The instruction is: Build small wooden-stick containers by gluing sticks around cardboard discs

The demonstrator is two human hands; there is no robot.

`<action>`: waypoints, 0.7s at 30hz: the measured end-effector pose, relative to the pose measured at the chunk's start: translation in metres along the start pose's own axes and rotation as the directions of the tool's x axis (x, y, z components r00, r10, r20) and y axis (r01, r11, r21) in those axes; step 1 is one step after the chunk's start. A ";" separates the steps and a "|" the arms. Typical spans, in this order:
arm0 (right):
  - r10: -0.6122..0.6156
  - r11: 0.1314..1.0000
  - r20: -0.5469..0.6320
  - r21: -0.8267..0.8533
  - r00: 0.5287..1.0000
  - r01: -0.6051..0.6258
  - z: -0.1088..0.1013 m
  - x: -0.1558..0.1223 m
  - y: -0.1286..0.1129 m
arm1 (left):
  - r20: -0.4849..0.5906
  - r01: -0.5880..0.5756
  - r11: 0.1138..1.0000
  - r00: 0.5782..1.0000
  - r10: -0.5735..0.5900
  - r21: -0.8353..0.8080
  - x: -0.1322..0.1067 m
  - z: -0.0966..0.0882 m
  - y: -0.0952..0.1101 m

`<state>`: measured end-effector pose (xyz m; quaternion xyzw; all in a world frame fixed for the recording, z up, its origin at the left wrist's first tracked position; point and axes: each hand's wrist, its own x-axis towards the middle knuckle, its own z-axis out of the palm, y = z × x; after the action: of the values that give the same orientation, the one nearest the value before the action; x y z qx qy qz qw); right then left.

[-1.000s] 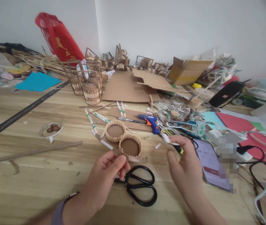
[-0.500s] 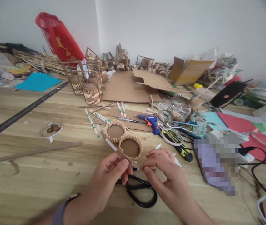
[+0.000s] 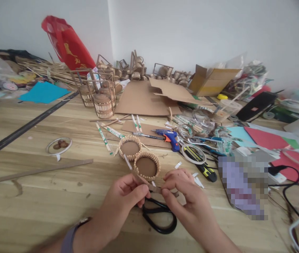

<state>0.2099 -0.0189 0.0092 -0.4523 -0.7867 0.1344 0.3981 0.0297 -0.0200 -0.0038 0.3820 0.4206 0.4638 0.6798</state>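
My left hand [image 3: 124, 200] and my right hand [image 3: 183, 196] meet low in the middle, each pinching one narrow cardboard strip [image 3: 138, 177] with a white tape backing. The strip runs up and left from my fingers toward two round cardboard cups edged with bamboo sticks: one cup [image 3: 147, 166] just above my fingers, the other cup [image 3: 129, 147] behind it. Black scissors [image 3: 160, 214] lie on the table under my hands, partly hidden.
A blue glue gun [image 3: 168, 137], tape rolls [image 3: 193, 153], a yellow-black cutter [image 3: 203, 168] and a blurred phone [image 3: 244, 182] lie to the right. Finished bamboo baskets [image 3: 103, 102], cardboard sheets [image 3: 144, 96], a long black ruler [image 3: 25, 128] and a cardboard strip [image 3: 38, 171] lie behind and left.
My right hand came in from the tape roll at the right and pinched the strip's near end. The strip has been drawn closer to me, its far end now beside the cups.
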 end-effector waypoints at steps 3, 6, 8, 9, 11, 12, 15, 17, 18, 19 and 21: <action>0.043 0.999 0.018 0.033 0.999 -0.044 -0.004 0.004 0.003 | -0.009 0.006 0.996 1.000 -0.007 -0.090 0.000 -0.001 0.002; 0.080 0.995 0.038 0.064 0.996 -0.082 -0.010 0.008 0.008 | -0.088 -0.014 0.985 0.996 -0.001 -0.172 0.002 -0.003 0.008; 0.098 0.993 0.030 0.063 0.995 -0.100 -0.014 0.009 0.013 | -0.148 -0.059 0.978 0.989 0.029 -0.201 0.004 -0.003 0.012; 0.104 0.993 0.021 0.054 0.994 -0.105 -0.015 0.010 0.016 | -0.173 -0.084 0.975 0.984 0.048 -0.208 0.005 -0.003 0.014; 0.105 0.994 0.003 0.024 0.995 -0.105 -0.017 0.010 0.022 | -0.218 -0.124 0.970 0.973 0.077 -0.209 0.006 -0.004 0.017; 0.103 0.995 0.003 0.006 0.995 -0.103 -0.018 0.010 0.025 | -0.242 -0.137 0.969 0.967 0.085 -0.206 0.007 -0.004 0.018; 0.090 0.995 0.043 -0.045 0.995 -0.088 -0.020 0.011 0.030 | -0.300 -0.145 0.970 0.951 0.082 -0.195 0.009 -0.007 0.019; 0.087 0.994 0.079 -0.068 0.993 -0.081 -0.022 0.011 0.033 | -0.327 -0.137 0.971 0.943 0.068 -0.194 0.011 -0.008 0.019; 0.085 0.994 0.090 -0.075 0.992 -0.079 -0.023 0.012 0.035 | -0.336 -0.128 0.973 0.940 0.057 -0.193 0.013 -0.009 0.019; 0.085 0.994 0.090 -0.081 0.992 -0.078 -0.024 0.012 0.037 | -0.341 -0.116 0.975 0.939 0.045 -0.191 0.014 -0.010 0.018; 0.085 0.993 0.072 -0.087 0.994 -0.078 -0.027 0.013 0.041 | -0.343 -0.090 0.978 0.939 0.021 -0.186 0.015 -0.010 0.018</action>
<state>0.2515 0.0108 0.0095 -0.4951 -0.7870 0.1342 0.3427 0.0185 0.0008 0.0057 0.2383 0.4720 0.5815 0.6184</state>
